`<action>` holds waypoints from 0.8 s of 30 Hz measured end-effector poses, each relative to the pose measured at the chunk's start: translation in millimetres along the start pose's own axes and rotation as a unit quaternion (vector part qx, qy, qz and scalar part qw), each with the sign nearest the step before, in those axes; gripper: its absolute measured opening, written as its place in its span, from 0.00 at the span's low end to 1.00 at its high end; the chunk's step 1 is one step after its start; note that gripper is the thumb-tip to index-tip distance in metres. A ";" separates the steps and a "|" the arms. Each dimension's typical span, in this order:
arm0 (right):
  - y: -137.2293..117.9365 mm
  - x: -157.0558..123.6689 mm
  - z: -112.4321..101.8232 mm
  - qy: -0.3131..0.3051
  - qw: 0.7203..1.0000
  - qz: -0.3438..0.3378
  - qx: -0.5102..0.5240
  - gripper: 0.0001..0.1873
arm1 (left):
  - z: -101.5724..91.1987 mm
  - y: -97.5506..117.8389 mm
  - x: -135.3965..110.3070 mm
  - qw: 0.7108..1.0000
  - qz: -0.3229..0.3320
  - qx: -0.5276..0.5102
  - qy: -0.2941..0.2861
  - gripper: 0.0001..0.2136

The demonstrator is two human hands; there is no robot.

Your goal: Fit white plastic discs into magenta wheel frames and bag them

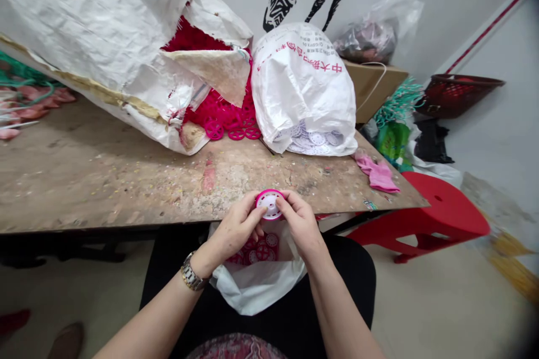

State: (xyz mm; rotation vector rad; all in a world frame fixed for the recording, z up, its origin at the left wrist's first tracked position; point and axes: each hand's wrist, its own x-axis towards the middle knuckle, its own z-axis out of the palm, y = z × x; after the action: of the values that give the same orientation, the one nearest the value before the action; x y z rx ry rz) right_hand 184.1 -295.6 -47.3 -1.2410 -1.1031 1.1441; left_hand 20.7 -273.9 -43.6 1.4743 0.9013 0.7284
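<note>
Between my two hands is a small plastic wheel (268, 199), a white slotted disc set in a pink rim. My left hand (238, 223) grips its left side, the thumb lying on the white face. On the opposite side my right hand (300, 223) pinches it, thumb also on the face. Below the hands, an open white bag (256, 289) rests on my lap with several pink-and-white wheels (263, 249) inside. Loose pink wheel rims (236, 133) lie on the table by the torn sack. White discs (315, 138) show at the mouth of a printed bag.
The worn wooden table (138, 179) carries a large white woven sack (96, 39) and a white printed bag (301, 78). Pink gloves (379, 173) lie near the right corner. A red stool (438, 210) stands to the right, and a cardboard box (374, 87) sits behind.
</note>
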 end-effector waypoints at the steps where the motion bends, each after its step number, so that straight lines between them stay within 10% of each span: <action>1: -1.3 -1.8 0.1 -0.007 1.000 -0.008 -0.018 0.12 | 0.1 -0.6 -0.4 1.000 0.004 -0.007 0.006 0.16; 10: 0.8 -12.0 8.0 0.028 0.993 -0.070 -0.085 0.10 | 0.7 0.1 -4.0 0.996 0.074 0.031 0.037 0.12; 24: 6.6 -14.8 8.3 -0.037 0.985 -0.056 -0.160 0.20 | -2.2 -16.4 -15.0 0.998 -0.015 -0.060 0.002 0.21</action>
State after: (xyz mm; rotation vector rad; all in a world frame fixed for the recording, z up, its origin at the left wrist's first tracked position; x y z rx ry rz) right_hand 174.1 -309.4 -53.6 -1.3706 -1.4356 0.9590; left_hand 9.3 -285.7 -58.7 1.3522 0.8658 0.7512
